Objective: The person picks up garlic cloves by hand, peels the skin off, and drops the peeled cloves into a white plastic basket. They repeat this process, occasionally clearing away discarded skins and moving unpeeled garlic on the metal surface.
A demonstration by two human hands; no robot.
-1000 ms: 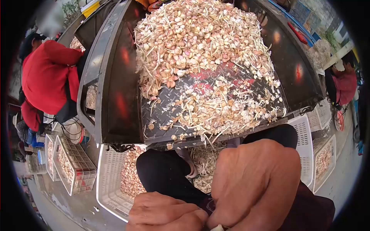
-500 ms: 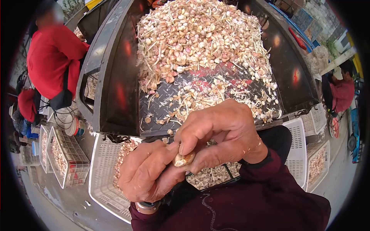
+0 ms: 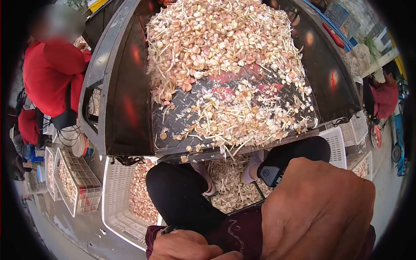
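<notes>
At the low edge of a metal-sided bed (image 3: pixel 184 112), a person sits with 2 dark-trousered knees (image 3: pixel 177 190) apart and both hands close to the lap. The left hand (image 3: pixel 186 245) is low, cut off by the bottom of the view, with a dark band (image 3: pixel 168 229) at its wrist; the right hand (image 3: pixel 318 210) looms large with its back turned up, a small black device (image 3: pixel 271 175) just beside it. Their fingertips are hidden or out of view, so I can't tell whether either hand is pinching anything. The garlic (image 3: pixel 221 39) is heaped in the far part of the bed, and a looser spread of skins and stalks (image 3: pixel 247 117) lies nearer its edge, on the dark patterned floor. Between the feet there's a litter of pale scraps (image 3: pixel 232 186). A white crate (image 3: pixel 117 182) beside the left knee holds pinkish cloves (image 3: pixel 143 195), and another white basket (image 3: pixel 336 145) shows past the right knee. Over to the left, near 2 upright crates of garlic, there's a person in red (image 3: pixel 52 76); at the far right, another person (image 3: pixel 385 99) sits in a reddish top
</notes>
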